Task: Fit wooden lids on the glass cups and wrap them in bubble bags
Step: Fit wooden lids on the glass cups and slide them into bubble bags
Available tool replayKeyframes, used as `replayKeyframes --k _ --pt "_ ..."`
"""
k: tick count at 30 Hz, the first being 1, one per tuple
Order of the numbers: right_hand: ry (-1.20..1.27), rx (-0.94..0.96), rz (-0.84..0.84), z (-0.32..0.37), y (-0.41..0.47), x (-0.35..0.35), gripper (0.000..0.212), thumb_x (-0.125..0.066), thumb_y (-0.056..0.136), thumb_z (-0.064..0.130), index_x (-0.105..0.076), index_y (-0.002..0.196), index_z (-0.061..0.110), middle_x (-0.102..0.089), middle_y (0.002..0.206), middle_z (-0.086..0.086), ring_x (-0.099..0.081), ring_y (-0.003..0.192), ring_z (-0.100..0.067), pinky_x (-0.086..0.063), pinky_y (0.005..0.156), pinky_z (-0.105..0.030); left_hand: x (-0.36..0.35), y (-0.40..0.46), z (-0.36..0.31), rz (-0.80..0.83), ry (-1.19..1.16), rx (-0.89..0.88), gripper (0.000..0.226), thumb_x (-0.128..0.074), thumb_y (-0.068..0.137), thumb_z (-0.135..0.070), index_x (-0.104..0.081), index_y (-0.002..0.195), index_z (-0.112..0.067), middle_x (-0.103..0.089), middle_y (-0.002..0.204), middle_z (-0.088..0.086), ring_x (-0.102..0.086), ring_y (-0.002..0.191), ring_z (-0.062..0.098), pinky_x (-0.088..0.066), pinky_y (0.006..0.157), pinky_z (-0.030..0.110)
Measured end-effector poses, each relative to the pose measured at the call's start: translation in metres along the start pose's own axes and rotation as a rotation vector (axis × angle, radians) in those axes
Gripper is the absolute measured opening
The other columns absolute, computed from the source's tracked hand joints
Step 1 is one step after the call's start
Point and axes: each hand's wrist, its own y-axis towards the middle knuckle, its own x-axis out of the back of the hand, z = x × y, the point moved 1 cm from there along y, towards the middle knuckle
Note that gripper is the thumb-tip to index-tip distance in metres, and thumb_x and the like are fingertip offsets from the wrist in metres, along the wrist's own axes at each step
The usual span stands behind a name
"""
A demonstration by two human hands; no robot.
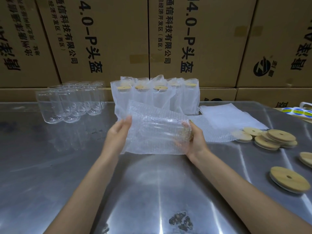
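Note:
A glass cup [160, 130] with a wooden lid lies on its side inside a bubble bag [148, 144], held above the steel table. My right hand [194, 141] grips the lidded end through the bag. My left hand [118, 134] holds the bag's left, open side. Several bare glass cups [67, 102] stand at the back left. Behind the bag stand several wrapped cups [157, 97] with wooden lids showing. Loose wooden lids [270, 139] lie piled at the right, and one more lid [289, 179] lies nearer.
A stack of flat bubble bags [228, 115] lies right of the wrapped cups. A roll of blue and yellow stickers [297, 112] sits at the far right edge. Cardboard boxes [118, 39] wall off the back of the table [152, 191].

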Motion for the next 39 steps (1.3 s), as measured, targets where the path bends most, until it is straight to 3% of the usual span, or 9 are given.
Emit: replayKeyframes --k 3,6,12,18,24,28,31,35,39 --pt "-0.036 -0.021 0.012 -0.001 0.000 0.000 0.016 -0.059 0.089 0.029 -0.071 0.079 0.025 -0.068 0.088 0.001 -0.063 0.074 -0.018 -0.053 0.067 -0.030 -0.008 -0.002 0.006 0.122 -0.022 -0.030 0.052 -0.060 0.071 -0.062 -0.068 0.099 -0.019 -0.075 0.095 -0.006 -0.070 0.088 0.010 -0.055 0.074 0.021" --pt "-0.030 -0.039 0.003 0.000 0.001 0.000 0.018 -0.055 0.091 0.026 -0.067 0.078 0.024 -0.066 0.084 0.002 -0.058 0.070 -0.017 -0.048 0.063 -0.027 -0.012 -0.005 0.008 0.165 -0.036 -0.120 0.038 -0.064 0.075 -0.053 -0.069 0.097 -0.023 -0.069 0.071 -0.021 -0.062 0.060 -0.008 -0.041 0.045 0.006" --pt "-0.008 -0.061 0.129 0.003 -0.002 -0.004 0.030 -0.056 0.085 0.022 -0.072 0.060 0.022 -0.070 0.076 -0.001 -0.067 0.066 -0.021 -0.049 0.049 -0.021 -0.012 -0.007 0.009 0.243 -0.139 -0.069 0.059 -0.076 0.070 -0.057 -0.064 0.118 -0.024 -0.070 0.113 -0.015 -0.065 0.104 0.001 -0.049 0.078 0.016" --pt "-0.038 -0.045 0.219 0.004 -0.004 -0.005 0.015 -0.064 0.062 0.029 -0.076 0.061 0.020 -0.071 0.072 -0.002 -0.069 0.063 -0.019 -0.053 0.055 -0.026 -0.010 -0.004 0.013 0.314 -0.172 0.023 0.074 -0.082 0.058 -0.059 -0.063 0.120 -0.023 -0.070 0.115 -0.002 -0.066 0.109 0.019 -0.049 0.095 0.039" --pt "-0.007 -0.066 0.251 0.005 -0.006 -0.009 0.032 -0.056 0.086 0.019 -0.076 0.060 0.019 -0.071 0.068 0.000 -0.069 0.059 -0.015 -0.052 0.050 -0.021 -0.013 -0.004 0.015 0.275 -0.253 0.108 0.080 -0.085 0.054 -0.049 -0.061 0.123 -0.017 -0.070 0.117 0.005 -0.067 0.106 0.025 -0.049 0.098 0.048" --pt "-0.173 0.130 0.022 0.010 -0.005 -0.005 0.026 -0.057 0.093 0.035 -0.064 0.111 0.018 -0.066 0.114 -0.002 -0.066 0.096 -0.016 -0.052 0.073 -0.031 -0.015 -0.005 0.013 0.297 -0.463 0.197 0.064 -0.075 0.074 -0.040 -0.058 0.129 -0.012 -0.066 0.123 0.012 -0.062 0.114 0.033 -0.047 0.101 0.048" --pt "-0.213 0.299 -0.172 0.017 -0.007 0.000 0.039 -0.056 0.090 0.050 -0.051 0.121 0.027 -0.056 0.125 0.008 -0.057 0.107 -0.005 -0.045 0.092 -0.031 -0.015 -0.007 0.010 0.258 -0.671 0.233 0.048 -0.062 0.083 -0.043 -0.064 0.122 -0.016 -0.068 0.120 0.010 -0.067 0.106 0.028 -0.056 0.082 0.038" --pt "-0.195 -0.011 0.072 0.004 -0.015 -0.012 0.084 -0.052 0.068 0.064 -0.037 0.141 0.024 -0.049 0.140 0.000 -0.054 0.119 -0.016 -0.037 0.105 -0.036 -0.023 -0.013 0.006 0.206 -0.793 0.175 0.037 -0.050 0.093 -0.043 -0.069 0.112 -0.017 -0.070 0.115 0.008 -0.070 0.098 0.022 -0.057 0.077 0.032" --pt "-0.132 -0.207 0.471 -0.024 -0.034 -0.042 0.080 -0.055 0.078 0.061 -0.045 0.141 0.012 -0.057 0.137 -0.009 -0.053 0.127 -0.024 -0.031 0.115 -0.043 -0.043 -0.027 0.005 0.063 -0.704 0.143 0.070 -0.066 0.072 -0.040 -0.053 0.132 -0.007 -0.065 0.123 0.016 -0.065 0.109 0.030 -0.054 0.088 0.040"
